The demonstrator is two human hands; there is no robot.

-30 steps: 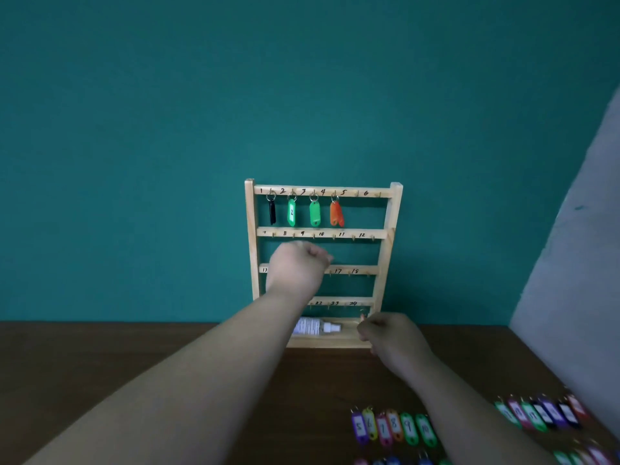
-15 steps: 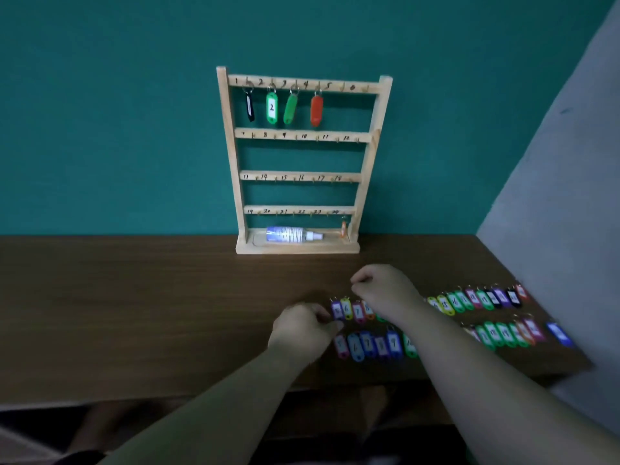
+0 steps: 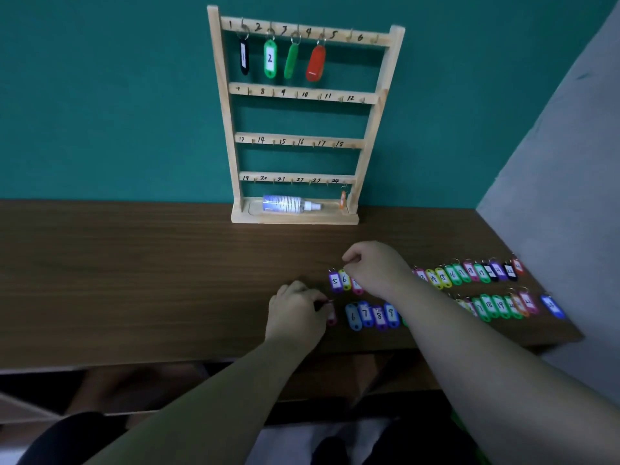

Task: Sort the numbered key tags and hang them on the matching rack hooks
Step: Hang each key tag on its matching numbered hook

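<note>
got the left hand (image 3: 297, 313) curled up near the front of the table (image 3: 134, 280), pinching a pinkish tag (image 3: 331, 316) at its top end. can't read any number on that one. got the right hand (image 3: 374, 268) just behind it, fingers curled too, thumb and forefinger pressed together right above the ring of the yellow tag (image 3: 344, 280) marked 6. can't tell whether actually gripping that ring or only hovering on it.

touching the yellow one on its left: purple tag (image 3: 334, 282) marked 5. on its other side, pink tag (image 3: 357, 287) half hidden under the right hand, probably a 7.

nearer the table edge, a short row (image 3: 372, 315) reading 6, 7, 8, 9 in blue, blue, purple, blue.

past the right forearm, two long rows of tags running toward the table's right end. can make out 14, 15, 16 in the back row (image 3: 469, 273) and 18, 19 in the front row (image 3: 496, 305), rest too blurry. lone blue tag (image 3: 552, 307) lying apart at the far end.

further back, wooden rack (image 3: 221, 95) standing upright against the teal wall (image 3: 100, 95), four rails with handwritten numbers: 1–6 on top, then up to 12, up to 18, and 19–24 at the bottom.

hanging off the top rail: black tag (image 3: 244, 58) by the 1, green tag (image 3: 270, 60) showing a 2, second green tag (image 3: 291, 62) turned edge-on by the 3, red tag (image 3: 315, 63) by the 4.

down in the rack's base tray, a spray bottle (image 3: 288, 204) lying on its side, label print too small to read. small orange tag (image 3: 342, 199) near the right post, just under the 24.
</note>
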